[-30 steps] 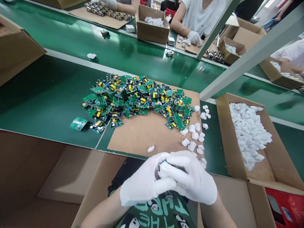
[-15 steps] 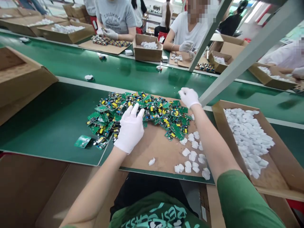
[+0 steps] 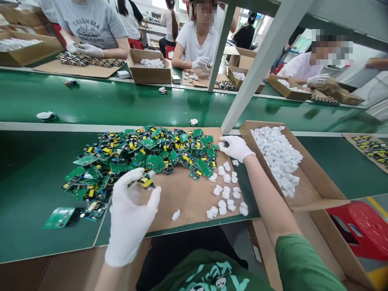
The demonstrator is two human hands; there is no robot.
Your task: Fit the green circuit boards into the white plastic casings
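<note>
A small green circuit board (image 3: 147, 182), set with glossy yellow, block-shaped parts, is held above the table's near side by the white-gloved left hand (image 3: 131, 214), its fingers half curled and its thumb brought up to the board's edge. By the white-gloved right hand (image 3: 236, 148), fingers are bent at the heaped boards' right end; whether anything is gripped there cannot be told. The heap of thin, flat-backed green boards (image 3: 154, 162) is spread partly over a smooth brown cardboard sheet (image 3: 186, 194). Soft-looking, crumpled white pieces (image 3: 226, 192) are scattered at its right; more are piled inside a shallow brown cardboard box (image 3: 312, 190).
</note>
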